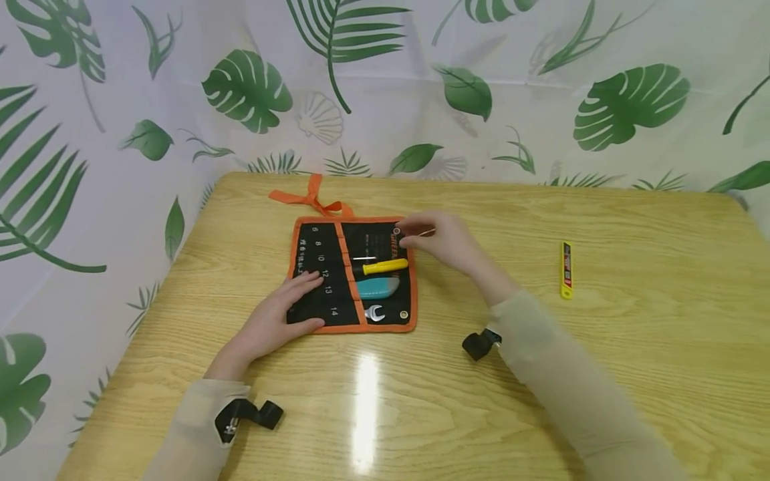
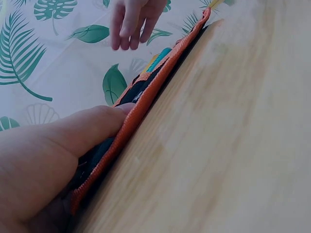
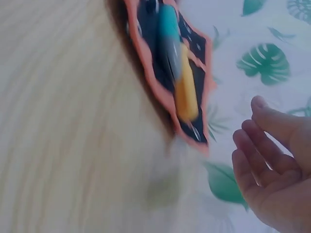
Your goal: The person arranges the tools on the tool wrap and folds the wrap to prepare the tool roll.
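A black tool pouch [image 1: 367, 234] with orange edging lies unfolded on the table. Its pockets hold a yellow-handled tool [image 1: 385, 267], a teal-and-grey handled tool [image 1: 377, 288], an open-ended wrench [image 1: 375, 312] and a thin metal rod [image 1: 363, 258]. My left hand [image 1: 279, 317] rests on the pouch's left part, fingers spread over the numbered pockets; in the left wrist view its thumb [image 2: 92, 124] lies at the orange edge. Above the pouch's upper right corner is my right hand [image 1: 445, 240], its fingers loosely bent and nothing visible in them in the right wrist view.
Orange ribbon ties [image 1: 313, 197] trail from the pouch's far side. A yellow cutter-like tool [image 1: 567, 270] with a black-and-red label lies on the wooden table [image 1: 650, 280] to the right. Behind the table hangs a leaf-patterned cloth [image 1: 385, 80].
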`<state>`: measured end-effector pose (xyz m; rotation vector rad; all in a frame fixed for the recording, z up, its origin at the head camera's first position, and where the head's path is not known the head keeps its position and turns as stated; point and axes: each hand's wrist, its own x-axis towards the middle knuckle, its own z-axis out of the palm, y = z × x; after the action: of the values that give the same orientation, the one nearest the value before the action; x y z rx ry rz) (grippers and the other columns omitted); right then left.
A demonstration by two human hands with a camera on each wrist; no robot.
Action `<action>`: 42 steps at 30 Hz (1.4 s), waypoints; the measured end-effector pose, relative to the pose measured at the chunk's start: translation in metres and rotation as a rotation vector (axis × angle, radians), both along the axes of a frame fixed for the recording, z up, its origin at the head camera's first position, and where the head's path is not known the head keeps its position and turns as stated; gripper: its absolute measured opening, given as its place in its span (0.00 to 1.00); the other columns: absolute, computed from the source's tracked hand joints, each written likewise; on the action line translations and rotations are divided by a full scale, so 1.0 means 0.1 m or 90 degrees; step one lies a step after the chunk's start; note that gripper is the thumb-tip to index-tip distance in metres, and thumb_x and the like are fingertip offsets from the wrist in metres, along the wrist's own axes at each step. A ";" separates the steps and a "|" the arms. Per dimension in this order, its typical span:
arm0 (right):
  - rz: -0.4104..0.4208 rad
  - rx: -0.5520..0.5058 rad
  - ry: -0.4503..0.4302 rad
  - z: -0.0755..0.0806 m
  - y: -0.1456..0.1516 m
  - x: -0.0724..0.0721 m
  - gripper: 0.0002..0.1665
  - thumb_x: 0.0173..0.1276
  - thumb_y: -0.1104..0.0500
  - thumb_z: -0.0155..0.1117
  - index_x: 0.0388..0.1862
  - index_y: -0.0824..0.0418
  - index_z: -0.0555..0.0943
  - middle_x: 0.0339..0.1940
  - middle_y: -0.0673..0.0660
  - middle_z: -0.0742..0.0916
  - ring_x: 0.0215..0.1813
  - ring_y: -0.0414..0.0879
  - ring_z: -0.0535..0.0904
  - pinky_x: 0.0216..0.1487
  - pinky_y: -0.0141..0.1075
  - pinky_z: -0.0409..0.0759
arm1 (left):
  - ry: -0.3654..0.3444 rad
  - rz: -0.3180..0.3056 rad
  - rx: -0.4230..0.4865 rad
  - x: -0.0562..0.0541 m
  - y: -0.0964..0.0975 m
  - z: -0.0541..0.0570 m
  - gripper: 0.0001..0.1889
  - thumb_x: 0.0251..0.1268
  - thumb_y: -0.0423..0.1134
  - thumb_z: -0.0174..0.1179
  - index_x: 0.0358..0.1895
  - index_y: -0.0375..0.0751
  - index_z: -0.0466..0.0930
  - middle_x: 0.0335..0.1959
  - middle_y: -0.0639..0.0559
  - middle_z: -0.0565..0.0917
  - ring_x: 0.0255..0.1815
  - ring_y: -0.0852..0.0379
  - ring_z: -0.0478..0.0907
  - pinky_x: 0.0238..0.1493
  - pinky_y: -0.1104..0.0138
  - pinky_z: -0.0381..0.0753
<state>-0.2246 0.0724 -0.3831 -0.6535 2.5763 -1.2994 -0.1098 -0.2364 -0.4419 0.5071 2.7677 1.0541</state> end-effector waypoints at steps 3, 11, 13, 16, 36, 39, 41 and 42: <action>-0.009 -0.004 0.015 0.07 0.22 0.05 0.23 0.64 0.59 0.68 0.57 0.64 0.80 0.55 0.59 0.83 0.54 0.52 0.78 0.55 0.43 0.77 | 0.002 0.002 -0.002 0.00 -0.01 0.00 0.38 0.60 0.53 0.65 0.72 0.49 0.63 0.74 0.52 0.57 0.75 0.47 0.49 0.69 0.44 0.53; -0.099 0.058 0.041 0.19 0.88 0.24 0.27 0.65 0.54 0.67 0.61 0.62 0.77 0.59 0.61 0.79 0.60 0.57 0.72 0.58 0.50 0.72 | 0.011 -0.003 -0.004 0.00 -0.02 -0.02 0.37 0.60 0.54 0.64 0.72 0.49 0.63 0.74 0.52 0.58 0.75 0.48 0.49 0.69 0.45 0.54; -0.127 0.071 0.039 0.19 1.05 0.28 0.29 0.65 0.51 0.66 0.63 0.61 0.76 0.61 0.62 0.78 0.62 0.59 0.70 0.59 0.52 0.71 | 0.013 -0.002 -0.004 0.00 -0.02 -0.02 0.37 0.60 0.54 0.65 0.72 0.50 0.63 0.74 0.52 0.58 0.75 0.48 0.49 0.69 0.45 0.54; -0.165 0.063 0.029 0.16 1.29 0.33 0.33 0.65 0.48 0.66 0.65 0.60 0.74 0.64 0.62 0.75 0.64 0.59 0.68 0.61 0.53 0.69 | 0.015 -0.001 -0.003 0.00 -0.02 -0.02 0.38 0.60 0.53 0.65 0.72 0.49 0.63 0.74 0.52 0.58 0.75 0.47 0.49 0.69 0.45 0.53; -0.246 0.208 -0.032 -0.09 2.03 0.50 0.45 0.67 0.42 0.61 0.67 0.75 0.63 0.63 0.77 0.69 0.57 0.73 0.70 0.51 0.61 0.71 | 0.015 -0.004 0.001 0.00 -0.01 -0.03 0.38 0.60 0.53 0.65 0.72 0.50 0.63 0.74 0.53 0.58 0.75 0.48 0.49 0.69 0.45 0.52; -0.254 0.208 -0.058 -0.12 2.05 0.50 0.47 0.67 0.40 0.60 0.68 0.75 0.61 0.63 0.77 0.69 0.59 0.72 0.68 0.52 0.61 0.71 | 0.016 -0.002 0.001 0.00 -0.01 -0.03 0.38 0.59 0.53 0.66 0.72 0.50 0.63 0.74 0.52 0.58 0.75 0.48 0.49 0.69 0.45 0.52; -0.258 0.206 -0.071 -0.14 2.07 0.50 0.48 0.67 0.39 0.60 0.68 0.75 0.61 0.63 0.76 0.69 0.60 0.71 0.67 0.52 0.60 0.71 | 0.014 0.000 0.000 0.00 0.00 -0.02 0.38 0.59 0.53 0.66 0.72 0.50 0.63 0.74 0.52 0.58 0.75 0.48 0.49 0.69 0.45 0.52; -0.258 0.205 -0.076 -0.15 2.07 0.50 0.48 0.67 0.39 0.59 0.68 0.74 0.61 0.62 0.76 0.69 0.60 0.70 0.66 0.52 0.60 0.71 | 0.013 0.000 0.000 0.00 0.00 -0.02 0.38 0.59 0.52 0.66 0.72 0.50 0.63 0.74 0.52 0.58 0.75 0.48 0.49 0.69 0.45 0.52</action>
<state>-0.1745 0.2797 -0.3977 0.0055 2.8158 -0.9389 -0.1095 -0.2368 -0.4440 0.5213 2.7859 1.0540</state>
